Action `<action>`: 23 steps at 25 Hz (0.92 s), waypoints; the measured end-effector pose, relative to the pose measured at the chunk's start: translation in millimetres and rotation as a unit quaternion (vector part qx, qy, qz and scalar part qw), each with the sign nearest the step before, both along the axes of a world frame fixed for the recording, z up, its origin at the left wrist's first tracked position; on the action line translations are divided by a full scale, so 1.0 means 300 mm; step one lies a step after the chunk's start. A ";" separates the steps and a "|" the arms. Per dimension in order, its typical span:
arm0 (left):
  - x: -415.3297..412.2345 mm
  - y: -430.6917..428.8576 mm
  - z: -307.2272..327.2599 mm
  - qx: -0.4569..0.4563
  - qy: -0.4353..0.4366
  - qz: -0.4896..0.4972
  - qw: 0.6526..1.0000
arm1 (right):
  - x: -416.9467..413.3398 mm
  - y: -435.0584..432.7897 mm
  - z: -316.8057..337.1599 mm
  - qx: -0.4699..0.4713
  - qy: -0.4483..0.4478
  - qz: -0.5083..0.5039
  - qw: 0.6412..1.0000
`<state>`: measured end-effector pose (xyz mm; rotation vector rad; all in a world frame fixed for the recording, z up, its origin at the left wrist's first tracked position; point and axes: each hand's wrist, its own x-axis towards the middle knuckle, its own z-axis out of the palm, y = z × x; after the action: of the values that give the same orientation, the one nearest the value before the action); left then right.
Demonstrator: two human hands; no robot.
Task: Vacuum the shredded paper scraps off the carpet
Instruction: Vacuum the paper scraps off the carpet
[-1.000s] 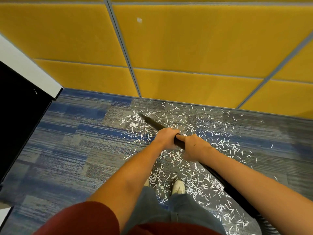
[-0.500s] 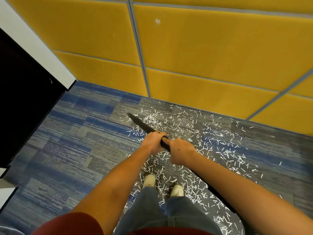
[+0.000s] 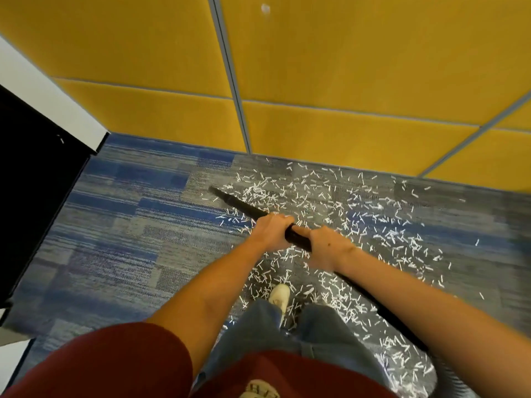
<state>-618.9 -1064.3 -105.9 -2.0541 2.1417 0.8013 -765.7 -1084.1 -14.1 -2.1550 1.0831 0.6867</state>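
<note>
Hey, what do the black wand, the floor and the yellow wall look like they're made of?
The wand looks like hard plastic, a smooth black tube, though metal is possible. The floor is carpet tile, a blue-grey streaked weave in square patches. The wall seems felt-covered panels, matte yellow with grey seams.

Lettering on the shirt print (image 3: 260,390) is unreadable.

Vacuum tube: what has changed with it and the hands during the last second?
The black vacuum tube shifted left, so its tip now sits at the left edge of the paper scraps. The left hand and the right hand moved with it. Unchanged: both hands grip the tube, and many scraps lie on the carpet.
</note>
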 end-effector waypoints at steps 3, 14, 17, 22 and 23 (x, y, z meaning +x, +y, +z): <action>0.014 -0.009 -0.006 -0.006 -0.011 -0.043 0.999 | -0.005 0.018 -0.009 -0.003 -0.008 -0.034 0.999; -0.046 0.017 -0.070 0.039 -0.015 -0.064 0.997 | -0.079 0.069 -0.081 0.007 -0.016 -0.065 0.998; -0.077 0.030 -0.102 0.067 0.003 -0.039 0.997 | -0.106 0.080 -0.111 0.015 -0.003 -0.074 0.997; -0.095 0.074 -0.119 0.098 -0.014 0.005 0.995 | -0.085 0.154 -0.124 0.029 0.005 -0.055 0.998; -0.097 0.082 -0.124 0.105 -0.005 0.021 0.994 | -0.081 0.160 -0.116 0.027 -0.001 -0.047 0.999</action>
<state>-648.0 -1039.6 -143.2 -1.9980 1.9210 0.9727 -790.0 -1036.0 -49.0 -2.0456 1.1438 0.6641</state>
